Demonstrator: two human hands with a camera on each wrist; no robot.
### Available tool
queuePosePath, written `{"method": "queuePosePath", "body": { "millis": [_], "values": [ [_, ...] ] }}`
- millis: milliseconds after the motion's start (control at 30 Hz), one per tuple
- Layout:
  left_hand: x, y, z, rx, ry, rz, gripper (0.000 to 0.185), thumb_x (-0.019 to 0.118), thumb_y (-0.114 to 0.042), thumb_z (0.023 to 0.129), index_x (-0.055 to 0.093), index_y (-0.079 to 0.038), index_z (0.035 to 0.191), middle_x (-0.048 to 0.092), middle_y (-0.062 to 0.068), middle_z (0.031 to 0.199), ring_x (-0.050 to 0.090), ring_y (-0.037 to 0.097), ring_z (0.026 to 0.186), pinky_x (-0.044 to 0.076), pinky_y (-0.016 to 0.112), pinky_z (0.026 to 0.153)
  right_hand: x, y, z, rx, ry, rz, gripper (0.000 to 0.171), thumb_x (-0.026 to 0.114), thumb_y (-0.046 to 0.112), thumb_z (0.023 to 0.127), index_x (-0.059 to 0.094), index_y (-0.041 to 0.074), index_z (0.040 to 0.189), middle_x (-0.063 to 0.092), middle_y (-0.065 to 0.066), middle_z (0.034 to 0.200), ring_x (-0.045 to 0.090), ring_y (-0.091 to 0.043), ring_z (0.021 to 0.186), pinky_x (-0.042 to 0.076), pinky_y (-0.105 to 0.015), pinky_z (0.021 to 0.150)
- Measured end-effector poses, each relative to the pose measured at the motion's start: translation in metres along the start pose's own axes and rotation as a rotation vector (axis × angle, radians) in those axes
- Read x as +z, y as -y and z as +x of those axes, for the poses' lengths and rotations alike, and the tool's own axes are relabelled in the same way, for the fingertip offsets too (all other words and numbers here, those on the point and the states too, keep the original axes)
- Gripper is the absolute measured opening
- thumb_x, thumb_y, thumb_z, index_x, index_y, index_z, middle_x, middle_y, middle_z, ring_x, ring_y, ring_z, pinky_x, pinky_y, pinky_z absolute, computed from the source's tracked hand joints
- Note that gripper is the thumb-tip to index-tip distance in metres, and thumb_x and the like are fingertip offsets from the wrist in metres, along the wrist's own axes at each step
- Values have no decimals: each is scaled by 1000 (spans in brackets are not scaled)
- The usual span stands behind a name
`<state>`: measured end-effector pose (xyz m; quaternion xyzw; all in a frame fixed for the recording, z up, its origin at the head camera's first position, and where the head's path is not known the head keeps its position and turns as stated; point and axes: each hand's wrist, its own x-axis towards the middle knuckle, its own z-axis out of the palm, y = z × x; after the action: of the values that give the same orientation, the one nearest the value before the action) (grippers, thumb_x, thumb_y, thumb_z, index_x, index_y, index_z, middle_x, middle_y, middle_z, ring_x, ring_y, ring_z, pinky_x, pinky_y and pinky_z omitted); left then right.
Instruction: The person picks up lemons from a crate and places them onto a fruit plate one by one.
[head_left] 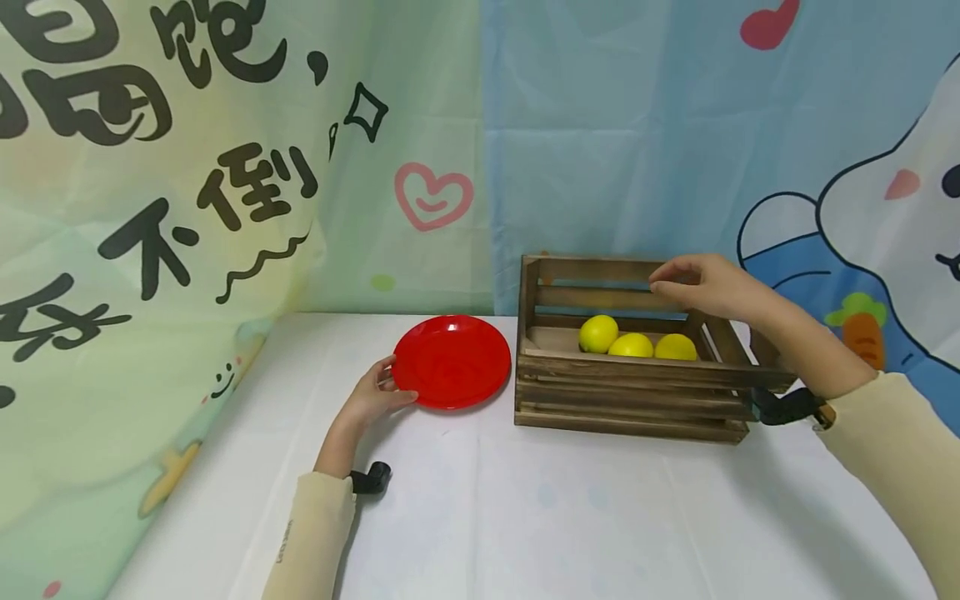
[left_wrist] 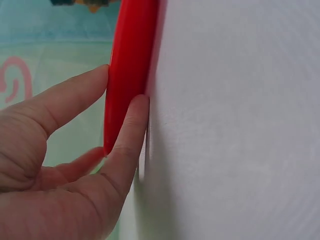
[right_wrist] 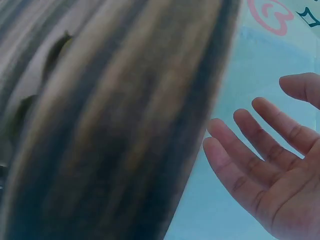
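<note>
A shallow red plate [head_left: 452,362] lies on the white table left of a wooden crate [head_left: 630,392]. At the plate's near-left edge, my left hand [head_left: 377,394] holds the rim. The left wrist view has the plate [left_wrist: 131,60] edge-on, with fingertips against both faces of its rim. My right hand [head_left: 705,285] hovers above the right part of the crate. Its fingers bend loosely with nothing in them, as the right hand [right_wrist: 280,165] in the right wrist view confirms. Three yellow lemons [head_left: 598,334] sit inside the crate, partly hidden by its front slats.
A printed cloth backdrop [head_left: 585,150] hangs behind the white table [head_left: 570,517]. The crate's slatted walls rise near the table's back edge, with its front rim [head_left: 645,368] below the right hand. Black cameras are strapped to both wrists.
</note>
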<state>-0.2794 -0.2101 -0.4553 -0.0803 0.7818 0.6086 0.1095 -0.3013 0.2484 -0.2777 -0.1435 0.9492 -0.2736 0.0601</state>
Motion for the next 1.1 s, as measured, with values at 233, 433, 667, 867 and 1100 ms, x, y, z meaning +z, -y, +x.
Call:
{"method": "queuePosePath", "body": {
  "millis": [233,433,667,867,1100],
  "values": [
    [-1,5,5,13,-3,-41,81,72,0,85,28,-7,152,43,22,144,48,37,128,47,44,101,-8,4,12,0,21,41,53,49,38,102,52,-5,133,54,-30,129,59,-43,107,54,-52,87],
    [-2,9,8,51,22,-76,77,70,-1,87,27,-5,151,43,25,143,50,39,127,53,40,94,-16,6,24,-38,51,46,50,49,34,103,52,-7,132,58,-30,125,62,-42,107,55,-50,87],
    [-5,15,10,52,-12,-120,68,67,-2,90,32,-5,149,45,24,141,53,39,123,59,34,81,-19,14,44,-78,119,43,48,51,32,102,55,-7,130,58,-29,126,62,-38,110,59,-42,83],
    [-7,18,8,47,-13,-129,64,66,-2,91,35,-5,147,46,24,140,54,38,121,59,33,80,-14,15,57,-155,243,37,39,52,24,102,56,-3,131,53,-25,135,61,-37,112,57,-44,86],
    [-9,17,12,72,1,-112,61,66,-2,90,39,-5,145,47,22,139,55,37,120,59,32,79,-8,19,69,-194,287,28,39,56,24,101,55,0,131,51,-23,138,54,-41,122,55,-47,90]
  ]
}}
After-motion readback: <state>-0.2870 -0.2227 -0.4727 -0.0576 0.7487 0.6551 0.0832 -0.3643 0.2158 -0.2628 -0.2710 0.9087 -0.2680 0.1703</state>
